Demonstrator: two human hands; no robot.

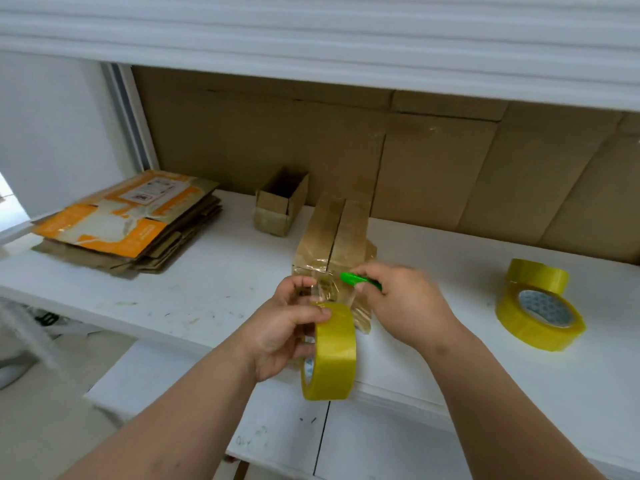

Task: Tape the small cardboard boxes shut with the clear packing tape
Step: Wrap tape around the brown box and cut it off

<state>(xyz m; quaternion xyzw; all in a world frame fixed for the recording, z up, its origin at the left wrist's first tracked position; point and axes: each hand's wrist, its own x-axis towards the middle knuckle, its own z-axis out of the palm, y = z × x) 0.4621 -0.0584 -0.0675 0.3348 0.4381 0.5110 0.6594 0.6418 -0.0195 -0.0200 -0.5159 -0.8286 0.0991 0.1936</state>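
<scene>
Lying flat near the middle of a white bench (194,285), a small cardboard box (334,233) has its long axis running from the person toward the cardboard-lined back wall (450,161), tilted slightly toward 1 o'clock. Its two top flaps meet in a dark seam along that axis. Glossy clear tape wrinkles over the near end, and the box's near face is hidden behind both hands.

The left hand (287,330) grips a roll of yellowish clear tape (330,351), thumb curled over the top of the roll, fingers behind it. The roll stands on edge, its flat faces turned to 3 and 9 o'clock, and only a sliver of its core shows. A short strip of tape stretches from the roll up to the box's near end.

The right hand (401,296) is closed around a green cutter (360,280), whose tip points toward 9 o'clock at the stretched strip. Motion blur softens this hand, and whether the blade touches the tape cannot be made out.

At 12 o'clock from the box, a second small box (280,206) sits open-topped against the back wall. At 9 o'clock lies a stack of flattened cartons (128,226), the top one orange and white. At 3 o'clock rest two spare tape rolls (540,313), one lying flat, the other leaning behind it. A white shelf edge (311,36) crosses the top, cutting off the wall above.
</scene>
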